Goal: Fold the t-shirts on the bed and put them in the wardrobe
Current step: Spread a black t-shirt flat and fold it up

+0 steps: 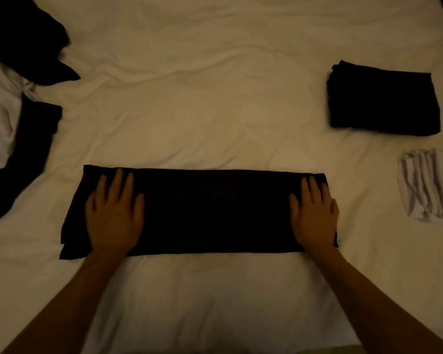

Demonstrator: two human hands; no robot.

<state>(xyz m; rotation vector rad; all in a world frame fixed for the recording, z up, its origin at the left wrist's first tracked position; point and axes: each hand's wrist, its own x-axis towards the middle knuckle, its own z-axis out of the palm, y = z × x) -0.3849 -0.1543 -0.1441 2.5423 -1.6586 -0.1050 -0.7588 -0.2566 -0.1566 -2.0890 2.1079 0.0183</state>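
Wide bed under a rumpled cream-white cotton sheet (189, 98), filling nearly the whole view, lit dim and yellowish, creased in long soft ridges across the upper half.

At centre, slightly toward 6 o'clock: long black t-shirt folded into a flat horizontal band (202, 210), edges fairly straight along the top, left end uneven with a lower layer sticking out at the corner. Fabric too dark to show print or seams.

At 9 to 10 o'clock: loose heap of unfolded black garments (28, 139), trailing down along the left edge, partly lying over a crumpled white garment (0, 118). Another black piece at 11 o'clock (23, 34), bunched, with a pointed corner reaching onto the sheet.

At 2 to 3 o'clock: neat stack of folded black t-shirts (384, 103), roughly square, layers visible on its left side, well apart from the band.

At 3 to 4 o'clock: smaller folded white cloth with faint lilac stripes (425, 185), just below the black stack, near the right end of the band.

Left hand (114, 213) flat on the band's left end, fingers straight and spread, pressing down. Right hand (315, 213) flat on the right end, fingers straight and close together, thumb toward the middle. Both forearms bare, coming in from 6 o'clock.
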